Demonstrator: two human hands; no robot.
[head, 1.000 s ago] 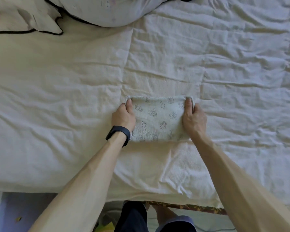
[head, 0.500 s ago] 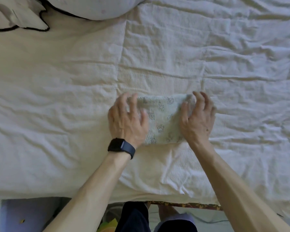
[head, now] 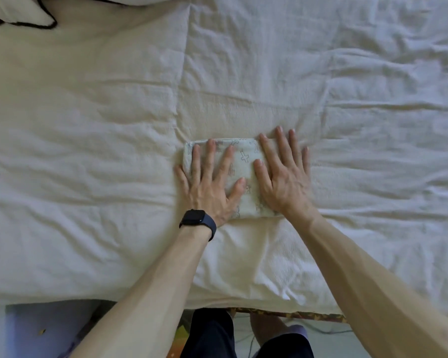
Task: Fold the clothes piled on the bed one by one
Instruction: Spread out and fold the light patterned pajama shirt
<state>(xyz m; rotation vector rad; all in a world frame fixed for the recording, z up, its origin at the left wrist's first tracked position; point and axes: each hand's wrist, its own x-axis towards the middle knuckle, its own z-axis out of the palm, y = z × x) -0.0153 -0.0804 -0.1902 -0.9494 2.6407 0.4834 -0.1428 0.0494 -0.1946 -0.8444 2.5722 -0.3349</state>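
Two flat hands, the left hand (head: 209,186) and right hand (head: 282,177), press on one small folded cloth (head: 243,166) on the bed (head: 88,151), fingers straight.

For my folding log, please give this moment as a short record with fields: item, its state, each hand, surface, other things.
item: printed cloth
state: folded into a compact rectangle, lying flat
left hand: flat, fingers spread, presses the cloth's left part
right hand: flat, presses the right part; fingertips reach past the far edge
surface: wrinkled cream bed sheet
other: dark watch on left wrist; pillow with dark piping, far left corner
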